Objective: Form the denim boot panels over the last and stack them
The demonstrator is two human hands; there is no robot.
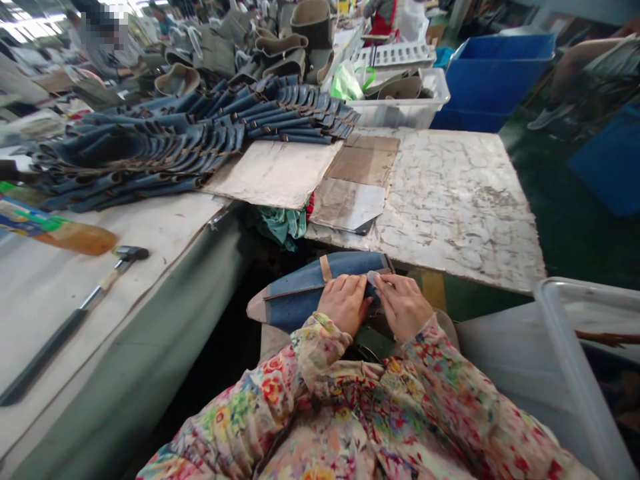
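Note:
A blue boot upper (295, 283) with a pale pointed end and a tan strip across it lies over my lap. My left hand (345, 303) grips its near edge, fingers close together on top and thumb toward the right. Close beside it, at the right end of the upper, my right hand (403, 303) is closed in a pinch. A small whitish piece (373, 278) shows at its fingertips; its kind is too small to make out. The underside of the upper is hidden.
Blue boot uppers (200, 137) lie in overlapping rows on the left table. A hammer (100, 290) and an orange-filled bottle (75, 233) lie nearer. Ahead is a worn white board (450, 180); a translucent bin (555, 313) stands right. Behind are a blue bin (500, 80) and other people.

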